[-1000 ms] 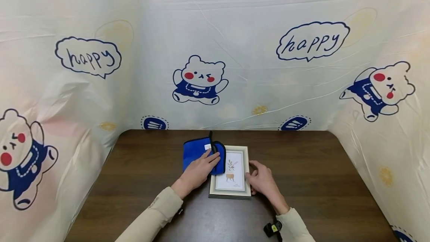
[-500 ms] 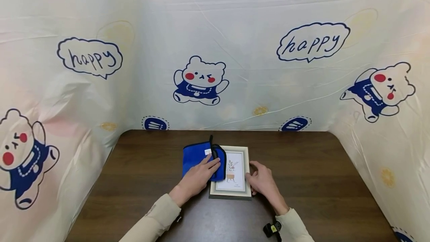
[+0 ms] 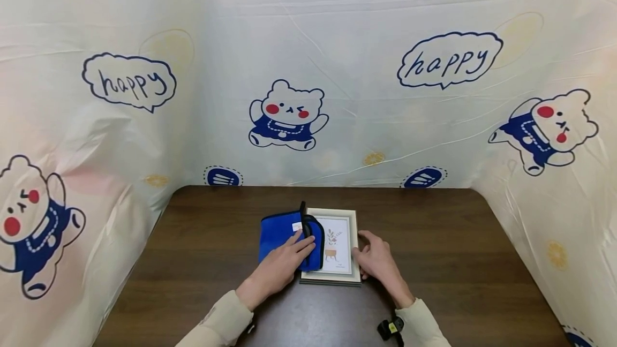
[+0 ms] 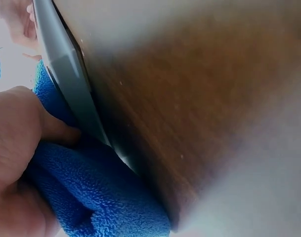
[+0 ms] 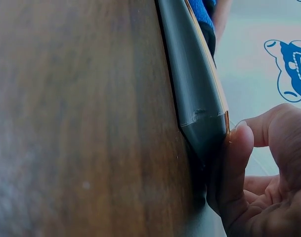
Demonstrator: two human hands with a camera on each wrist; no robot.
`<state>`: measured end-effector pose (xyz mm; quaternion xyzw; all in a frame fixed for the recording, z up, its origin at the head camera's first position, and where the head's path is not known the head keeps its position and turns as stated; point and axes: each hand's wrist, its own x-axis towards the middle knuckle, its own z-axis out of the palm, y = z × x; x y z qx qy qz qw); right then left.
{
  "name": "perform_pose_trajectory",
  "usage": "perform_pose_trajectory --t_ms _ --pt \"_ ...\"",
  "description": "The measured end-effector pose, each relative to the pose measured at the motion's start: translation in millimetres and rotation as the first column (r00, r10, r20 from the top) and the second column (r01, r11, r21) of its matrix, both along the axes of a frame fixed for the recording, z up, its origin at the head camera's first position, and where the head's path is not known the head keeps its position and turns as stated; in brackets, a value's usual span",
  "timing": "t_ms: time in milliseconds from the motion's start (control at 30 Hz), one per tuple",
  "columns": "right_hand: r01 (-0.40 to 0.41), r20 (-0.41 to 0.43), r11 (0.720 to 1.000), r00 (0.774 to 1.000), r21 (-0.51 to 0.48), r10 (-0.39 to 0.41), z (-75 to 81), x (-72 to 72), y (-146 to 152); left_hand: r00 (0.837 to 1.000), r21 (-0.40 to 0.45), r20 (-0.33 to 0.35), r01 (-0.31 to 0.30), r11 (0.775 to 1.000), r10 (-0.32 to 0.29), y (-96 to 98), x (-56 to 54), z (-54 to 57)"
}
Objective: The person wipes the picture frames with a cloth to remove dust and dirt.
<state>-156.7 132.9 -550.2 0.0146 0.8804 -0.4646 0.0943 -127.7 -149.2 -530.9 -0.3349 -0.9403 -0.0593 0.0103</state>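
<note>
A cream-edged picture frame [image 3: 353, 240] with a potted-plant print lies flat on the table. Folded blue cloth [image 3: 278, 229] with black trim and a white label covers its left part and hangs past that side. My left hand [image 3: 279, 265] presses on the cloth, its fingers extended over it. In the left wrist view the terry-textured cloth [image 4: 120, 197] bulges below my thumb, against the frame's grey side [image 4: 73, 74]. At the frame's right edge, my right hand [image 3: 378, 258] grips with bent fingers. The right wrist view shows my thumb [image 5: 240, 140] touching the frame's upper rim.
The dark wood table [image 3: 443, 261] extends on both sides of the frame. Pale sheeting [image 3: 366, 111] printed with bears and "happy" bubbles rises behind and beside it. A black strapped device [image 3: 390, 329] sits at my right wrist.
My left hand and the blue cloth have moved toward me along the frame, uncovering more of its far left corner. The right hand and the frame have stayed in place.
</note>
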Motion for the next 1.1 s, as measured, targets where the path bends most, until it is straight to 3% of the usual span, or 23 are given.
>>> perform_pose_trajectory --t_ms 233,667,1100 --pt "-0.005 0.0 1.0 1.0 -0.002 0.005 1.0 -0.3 -0.5 1.0 0.023 0.012 0.007 1.0 -0.007 -0.5 13.3 1.8" --pt "-0.004 0.009 1.0 1.0 0.01 0.004 1.9 -1.0 -0.4 0.999 -0.03 0.042 0.0 1.0 0.002 4.2 40.4 9.3" --pt "-0.007 -0.001 1.0 1.0 0.009 0.007 1.4 -1.6 -1.0 1.0 -0.038 0.019 -0.007 0.999 0.008 6.8 60.1 12.9"
